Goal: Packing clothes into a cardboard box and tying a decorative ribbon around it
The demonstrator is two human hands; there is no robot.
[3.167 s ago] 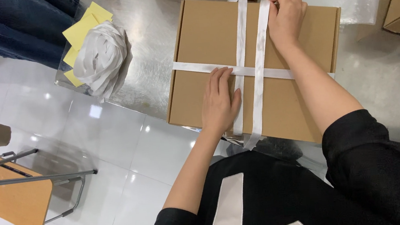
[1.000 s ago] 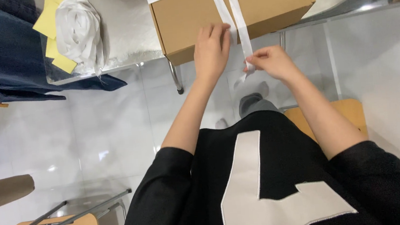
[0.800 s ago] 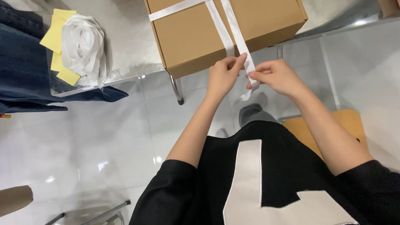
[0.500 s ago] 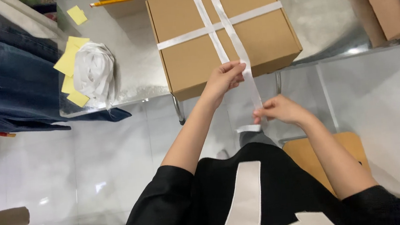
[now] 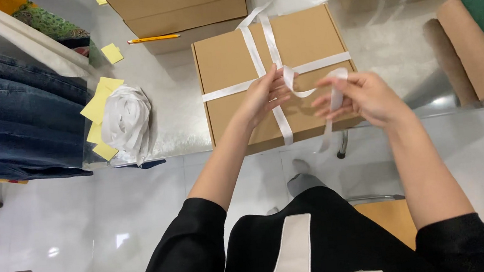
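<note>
A white ribbon (image 5: 274, 73) crosses the lid of a flat cardboard box (image 5: 275, 76) at the near edge of a steel counter (image 5: 175, 113), its loose end looping up between a seated person's two hands. The left hand (image 5: 264, 92) pinches the ribbon over the box top, while the right hand (image 5: 362, 96), fingers curled, grips the looped tail just past the box's front edge. Yellow notes (image 5: 97, 105), a bundle of white ribbon (image 5: 128, 120), a pencil (image 5: 153, 38) and folded jeans (image 5: 13, 122) lie to the left, more boxes (image 5: 182, 3) behind.
</note>
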